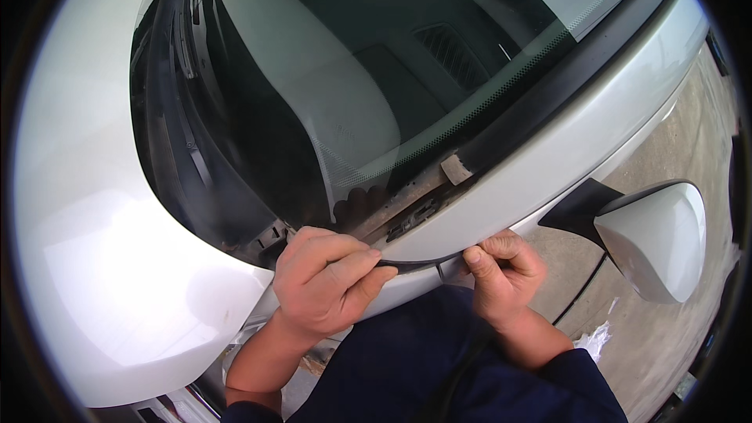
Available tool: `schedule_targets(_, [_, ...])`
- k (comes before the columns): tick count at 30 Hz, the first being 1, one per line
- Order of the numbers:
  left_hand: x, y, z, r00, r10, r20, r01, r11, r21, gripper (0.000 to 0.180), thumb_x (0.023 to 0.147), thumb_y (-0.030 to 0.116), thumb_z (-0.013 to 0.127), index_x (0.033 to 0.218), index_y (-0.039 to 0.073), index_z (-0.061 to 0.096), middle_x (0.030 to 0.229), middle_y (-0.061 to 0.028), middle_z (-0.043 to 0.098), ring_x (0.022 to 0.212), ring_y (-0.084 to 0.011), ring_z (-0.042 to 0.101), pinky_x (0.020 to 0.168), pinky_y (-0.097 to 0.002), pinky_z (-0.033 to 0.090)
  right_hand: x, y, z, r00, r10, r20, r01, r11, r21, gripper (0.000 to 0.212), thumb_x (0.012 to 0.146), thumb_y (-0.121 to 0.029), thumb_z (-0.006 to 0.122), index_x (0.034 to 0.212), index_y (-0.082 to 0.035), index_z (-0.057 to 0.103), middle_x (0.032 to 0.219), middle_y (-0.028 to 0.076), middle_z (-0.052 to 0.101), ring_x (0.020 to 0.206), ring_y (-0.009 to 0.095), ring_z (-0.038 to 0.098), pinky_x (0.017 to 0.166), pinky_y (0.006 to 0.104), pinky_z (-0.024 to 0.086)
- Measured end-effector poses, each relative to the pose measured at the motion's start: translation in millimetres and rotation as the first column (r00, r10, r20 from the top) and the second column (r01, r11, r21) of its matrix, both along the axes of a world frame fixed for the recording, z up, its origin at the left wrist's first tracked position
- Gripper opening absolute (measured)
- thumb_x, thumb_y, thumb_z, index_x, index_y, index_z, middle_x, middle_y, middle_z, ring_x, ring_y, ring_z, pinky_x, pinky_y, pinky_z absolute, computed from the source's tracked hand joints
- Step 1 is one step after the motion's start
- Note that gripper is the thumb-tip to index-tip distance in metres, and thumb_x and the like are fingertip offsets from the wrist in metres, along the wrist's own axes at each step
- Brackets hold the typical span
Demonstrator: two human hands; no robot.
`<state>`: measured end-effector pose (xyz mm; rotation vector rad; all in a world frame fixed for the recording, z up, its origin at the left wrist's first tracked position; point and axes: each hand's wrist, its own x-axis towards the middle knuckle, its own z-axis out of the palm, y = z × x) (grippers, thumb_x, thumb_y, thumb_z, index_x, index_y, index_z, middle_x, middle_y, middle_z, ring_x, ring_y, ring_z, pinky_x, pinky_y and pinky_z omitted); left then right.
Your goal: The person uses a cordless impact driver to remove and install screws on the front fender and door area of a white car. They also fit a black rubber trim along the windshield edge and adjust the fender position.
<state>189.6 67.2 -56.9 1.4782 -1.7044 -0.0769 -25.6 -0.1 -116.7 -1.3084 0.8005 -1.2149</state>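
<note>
Between my two hands runs a thin black rubber strip [419, 264], along the lower edge of the silver windshield pillar [533, 172]. My left hand [325, 278] pinches its left end near the corner of the hood, thumb and fingers pressed together. At the strip's other end, my right hand [505, 274] grips it between thumb and bent forefinger, close against the body panel. Just above my hands, an uncovered channel with dark clips [415, 219] lies beside the windshield [376, 102]. A beige foam-like block [455, 169] sits farther up that channel.
The silver hood [102, 188] fills the left side. Wiper arms [192, 137] lie along the dark cowl at the glass. A silver side mirror [658, 243] sticks out to my right. On the concrete floor [666, 149] lies crumpled white plastic [595, 341].
</note>
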Motion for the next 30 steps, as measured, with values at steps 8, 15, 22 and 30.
schedule_targets(8, [-8, 10, -7, 0.998, 0.044, -0.044, -0.043, 0.999, 0.025, 0.021, 0.076, 0.003, 0.086, 0.079, 0.004, 0.065, 0.069, -0.0059, 0.060, 0.056, -0.0152, 0.054, 0.050, -0.0261, 0.041, 5, 9, 8, 0.999, -0.044, 0.025, 0.040, 0.989, 0.145, 0.014, 0.088, 0.001, 0.077, 0.094, 0.005, 0.065, 0.079, 0.008, 0.070, 0.066, 0.008, 0.063, 0.057, 0.0220, 0.051])
schedule_targets(15, [-7, 9, -8, 0.999, 0.026, -0.036, -0.027, 1.000, -0.014, 0.018, 0.078, 0.002, 0.083, 0.077, 0.004, 0.066, 0.065, -0.0047, 0.057, 0.054, -0.0148, 0.050, 0.049, -0.0266, 0.038, 10, 3, 14, 0.997, -0.012, 0.070, -0.002, 0.980, 0.200, 0.021, 0.087, -0.002, 0.079, 0.091, 0.003, 0.059, 0.076, 0.008, 0.070, 0.063, 0.006, 0.061, 0.056, 0.0212, 0.051])
schedule_targets(22, [-4, 12, -12, 0.998, 0.006, -0.059, -0.006, 1.000, -0.004, 0.014, 0.081, 0.003, 0.081, 0.076, 0.004, 0.068, 0.065, -0.0035, 0.056, 0.054, -0.0137, 0.049, 0.049, -0.0270, 0.037, 3, -11, 42, 0.853, 0.037, -0.521, -0.074, 0.996, -0.051, 0.045, 0.074, -0.029, 0.091, 0.071, 0.000, 0.057, 0.061, 0.010, 0.064, 0.054, 0.013, 0.057, 0.054, 0.0291, 0.049])
schedule_targets(30, [-2, 13, -3, 0.999, -0.017, 0.041, 0.014, 0.998, 0.058, 0.017, 0.082, 0.009, 0.081, 0.075, 0.005, 0.066, 0.065, -0.0045, 0.056, 0.053, -0.0161, 0.050, 0.049, -0.0302, 0.039, 6, -9, 63, 0.644, 0.045, -0.763, -0.135, 0.989, -0.056, 0.060, 0.069, -0.052, 0.088, 0.069, 0.003, 0.065, 0.063, 0.018, 0.065, 0.060, 0.033, 0.066, 0.059, 0.0399, 0.052])
